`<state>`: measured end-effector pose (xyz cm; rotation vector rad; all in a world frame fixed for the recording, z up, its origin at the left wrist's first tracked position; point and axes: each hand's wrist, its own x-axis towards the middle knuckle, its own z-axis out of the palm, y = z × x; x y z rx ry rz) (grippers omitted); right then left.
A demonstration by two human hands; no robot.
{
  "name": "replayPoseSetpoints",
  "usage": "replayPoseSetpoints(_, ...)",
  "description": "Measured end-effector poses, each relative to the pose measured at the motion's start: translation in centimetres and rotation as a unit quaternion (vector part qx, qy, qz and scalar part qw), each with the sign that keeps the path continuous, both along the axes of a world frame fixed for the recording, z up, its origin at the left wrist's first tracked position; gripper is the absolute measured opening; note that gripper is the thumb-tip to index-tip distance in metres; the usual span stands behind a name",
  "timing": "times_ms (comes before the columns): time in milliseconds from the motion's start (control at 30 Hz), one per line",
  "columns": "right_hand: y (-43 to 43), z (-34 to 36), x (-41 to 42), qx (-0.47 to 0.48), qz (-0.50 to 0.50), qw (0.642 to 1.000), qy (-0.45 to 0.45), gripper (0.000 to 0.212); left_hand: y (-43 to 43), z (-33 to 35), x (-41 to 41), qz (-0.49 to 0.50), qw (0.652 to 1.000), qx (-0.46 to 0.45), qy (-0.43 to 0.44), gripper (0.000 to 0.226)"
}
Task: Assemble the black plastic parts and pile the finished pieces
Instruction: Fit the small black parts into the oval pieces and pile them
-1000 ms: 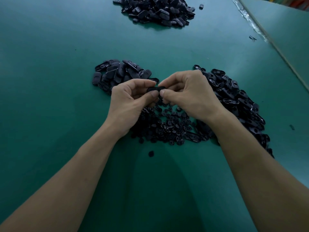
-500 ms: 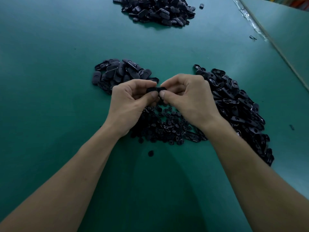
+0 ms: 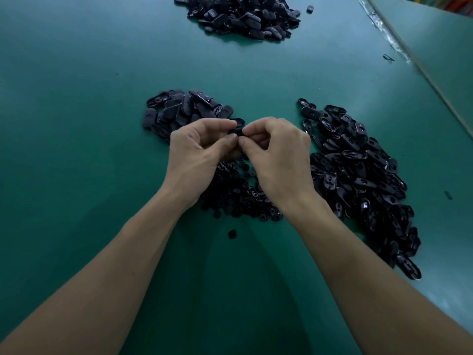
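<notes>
L hand point(image 3: 197, 155) + R hand point(image 3: 279, 160) meet mid-table over the green mat point(image 3: 76, 124); both pinch one black part point(image 3: 236, 130) between thumb and curled forefingers, only a sliver of it shows betw the fingertips, so can't tell if it's one piece or two mated; change vs a sec ago: v. little, hands in approx same spot, thumbs have crept closer and now nearly touch, less of the part visible than before; reads as a press/snap-fit still being squeezed home, not yet released; no finished piece dropped in this span, so progress = mid-cycle; under the wrists lies a heap of small bits point(image 3: 240, 198), one stray bit point(image 3: 232, 233) nearer the person; left heap of oval pieces point(image 3: 179, 111) just beyond L hand; bigger heap of open shells point(image 3: 358, 170) to the R, beside R forearm; far heap point(image 3: 243, 14) at top edge, prob the finished pile but can't confirm; all heaps look unchanged; next likely: finish squeeze, then toss the part to a pile; risk: small insert slips out while hidden by the thumbs.
</notes>
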<state>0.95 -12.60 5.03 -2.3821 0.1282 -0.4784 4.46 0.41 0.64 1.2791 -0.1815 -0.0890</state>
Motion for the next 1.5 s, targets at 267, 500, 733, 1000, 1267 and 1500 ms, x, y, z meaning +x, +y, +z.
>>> replayPoseSetpoints(267,-0.1,-0.3,0.2,-0.003,0.013,0.999,-0.03,0.01,-0.1,0.2,-0.2,0.002,1.0,0.023,-0.004,0.017)
replayPoseSetpoints(500,-1.8,0.0,0.7,0.001,0.066,0.997,0.032,0.017,-0.1,0.2,-0.2,0.006,1.0,0.027,-0.007,0.018)
replayPoseSetpoints(733,-1.8,-0.2,0.3,-0.078,0.084,0.993,-0.018,0.022,-0.1,0.4,-0.1,0.012,1.0,0.011,0.018,0.015)
replayPoseSetpoints(1000,-0.8,-0.7,-0.2,-0.155,0.079,0.982,-0.074,0.018,-0.2,0.7,-0.3,0.036,0.999,-0.009,0.036,0.014)
replayPoseSetpoints(1267,0.1,0.7,0.3,-0.049,0.051,0.997,-0.011,0.005,0.0,0.3,-0.1,0.027,1.0,-0.008,0.014,0.018)
replayPoseSetpoints(1500,0.5,1.7,0.0,-0.026,0.034,0.999,-0.005,0.016,0.1,0.1,-0.1,0.017,1.0,-0.012,-0.004,0.018)
